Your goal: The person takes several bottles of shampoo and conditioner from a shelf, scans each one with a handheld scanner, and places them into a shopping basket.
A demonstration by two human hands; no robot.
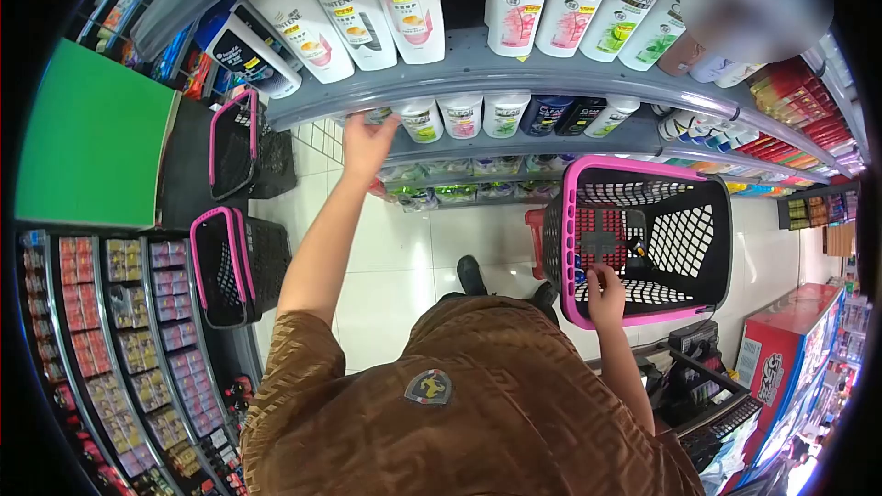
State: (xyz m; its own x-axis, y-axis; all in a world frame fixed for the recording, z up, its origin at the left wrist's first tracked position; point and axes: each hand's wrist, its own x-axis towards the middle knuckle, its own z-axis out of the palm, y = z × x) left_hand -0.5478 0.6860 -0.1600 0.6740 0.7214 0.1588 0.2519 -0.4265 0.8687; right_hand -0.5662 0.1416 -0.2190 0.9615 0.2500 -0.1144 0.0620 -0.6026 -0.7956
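Note:
At the left end of the lower shelf, my left hand (pixel 370 144) has its thumb and fingers curved around a partly hidden shampoo bottle (pixel 378 116). Beside it stands a white shampoo bottle with a green label (pixel 422 119), then another with a pink label (pixel 460 116). My right hand (pixel 604 294) is over the near side of a black shopping basket with a pink rim (pixel 648 319). Its fingers are loosely bent and apart, with nothing visible in them. Inside the basket lies a small dark object with an orange part (pixel 637 246).
Large Pantene bottles (pixel 404 5) and Clear bottles (pixel 524 0) line the upper shelf (pixel 459 65). More pink-rimmed baskets (pixel 243 266) stand at left, near a green panel (pixel 92 133). Packets fill a rack (pixel 129 340) at lower left. A red cabinet (pixel 785 349) stands at right.

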